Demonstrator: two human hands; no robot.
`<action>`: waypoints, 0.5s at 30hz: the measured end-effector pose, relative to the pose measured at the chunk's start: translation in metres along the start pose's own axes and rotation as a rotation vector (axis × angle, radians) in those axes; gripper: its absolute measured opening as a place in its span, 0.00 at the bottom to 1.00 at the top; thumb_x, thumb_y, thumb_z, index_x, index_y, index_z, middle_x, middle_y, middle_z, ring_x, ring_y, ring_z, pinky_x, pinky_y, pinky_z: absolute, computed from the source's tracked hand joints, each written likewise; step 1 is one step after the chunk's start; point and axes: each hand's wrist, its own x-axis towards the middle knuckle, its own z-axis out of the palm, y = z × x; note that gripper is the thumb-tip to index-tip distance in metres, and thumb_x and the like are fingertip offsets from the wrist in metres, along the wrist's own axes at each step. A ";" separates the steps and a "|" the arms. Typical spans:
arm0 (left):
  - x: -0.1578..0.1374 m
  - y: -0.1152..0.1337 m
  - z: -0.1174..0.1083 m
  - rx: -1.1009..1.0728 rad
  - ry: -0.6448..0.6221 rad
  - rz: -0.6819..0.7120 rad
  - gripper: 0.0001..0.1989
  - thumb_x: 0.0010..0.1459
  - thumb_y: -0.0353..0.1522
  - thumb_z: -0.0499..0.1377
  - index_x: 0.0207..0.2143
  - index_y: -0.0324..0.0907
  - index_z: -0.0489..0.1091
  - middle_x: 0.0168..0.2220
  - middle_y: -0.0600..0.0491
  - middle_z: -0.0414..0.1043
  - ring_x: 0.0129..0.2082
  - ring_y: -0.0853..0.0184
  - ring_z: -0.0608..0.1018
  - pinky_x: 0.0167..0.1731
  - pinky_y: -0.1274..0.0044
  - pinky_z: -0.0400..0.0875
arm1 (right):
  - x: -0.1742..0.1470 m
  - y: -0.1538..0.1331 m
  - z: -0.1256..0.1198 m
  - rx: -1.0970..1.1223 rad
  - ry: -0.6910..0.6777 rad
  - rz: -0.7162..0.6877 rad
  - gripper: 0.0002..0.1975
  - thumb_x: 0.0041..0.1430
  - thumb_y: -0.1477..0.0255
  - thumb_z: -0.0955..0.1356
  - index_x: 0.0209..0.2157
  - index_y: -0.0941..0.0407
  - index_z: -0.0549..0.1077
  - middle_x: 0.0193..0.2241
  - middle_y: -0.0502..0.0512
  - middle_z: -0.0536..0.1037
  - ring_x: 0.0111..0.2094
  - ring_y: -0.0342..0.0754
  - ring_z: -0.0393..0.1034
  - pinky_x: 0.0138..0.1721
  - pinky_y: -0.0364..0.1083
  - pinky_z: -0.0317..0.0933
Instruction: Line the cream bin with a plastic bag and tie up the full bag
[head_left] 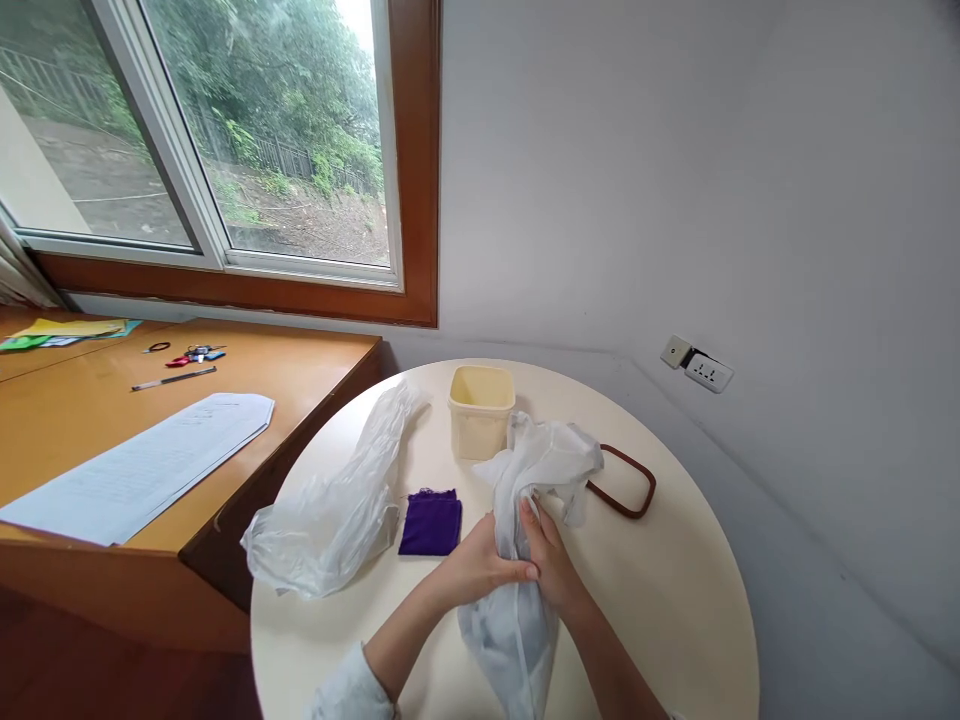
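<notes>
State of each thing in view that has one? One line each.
Left hand: closed on the white bag.
Right hand: closed on it too.
White bag: bunched where held, loose above; contents unclear.
Container: upright, open on top, bottom not visible.
Plastic bag: crumpled, lying loose.
Purple cloth: folded, lying flat, one edge frayed.
Brown frame: lying down, partly covered.
Wall socket: nothing plugged in.
</notes>
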 end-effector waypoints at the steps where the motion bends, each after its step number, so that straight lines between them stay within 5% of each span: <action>1: 0.000 -0.001 0.001 -0.057 0.011 -0.009 0.40 0.40 0.45 0.66 0.54 0.38 0.61 0.52 0.42 0.67 0.52 0.51 0.67 0.52 0.65 0.60 | 0.001 -0.003 -0.001 -0.030 0.004 -0.018 0.24 0.57 0.53 0.61 0.49 0.52 0.69 0.49 0.57 0.70 0.57 0.54 0.55 0.57 0.53 0.48; 7: -0.001 0.005 0.003 -0.163 0.130 -0.098 0.34 0.40 0.38 0.69 0.50 0.37 0.66 0.45 0.44 0.73 0.49 0.54 0.71 0.50 0.66 0.63 | 0.014 -0.012 -0.006 -0.183 -0.104 -0.131 0.19 0.59 0.56 0.60 0.32 0.56 0.72 0.29 0.52 0.74 0.36 0.50 0.67 0.41 0.47 0.59; 11: -0.001 0.013 0.003 -0.109 0.132 -0.134 0.35 0.39 0.34 0.69 0.52 0.40 0.64 0.48 0.46 0.70 0.51 0.57 0.69 0.51 0.69 0.61 | 0.018 -0.010 -0.008 -0.104 -0.124 0.022 0.20 0.54 0.54 0.63 0.28 0.56 0.73 0.27 0.52 0.74 0.35 0.50 0.68 0.39 0.47 0.60; 15: -0.002 0.016 0.004 0.071 0.109 -0.303 0.14 0.46 0.33 0.62 0.37 0.39 0.73 0.37 0.49 0.73 0.41 0.59 0.72 0.43 0.71 0.63 | 0.017 -0.019 -0.009 0.173 -0.219 0.219 0.25 0.52 0.50 0.62 0.36 0.57 0.74 0.25 0.53 0.75 0.24 0.48 0.68 0.30 0.47 0.63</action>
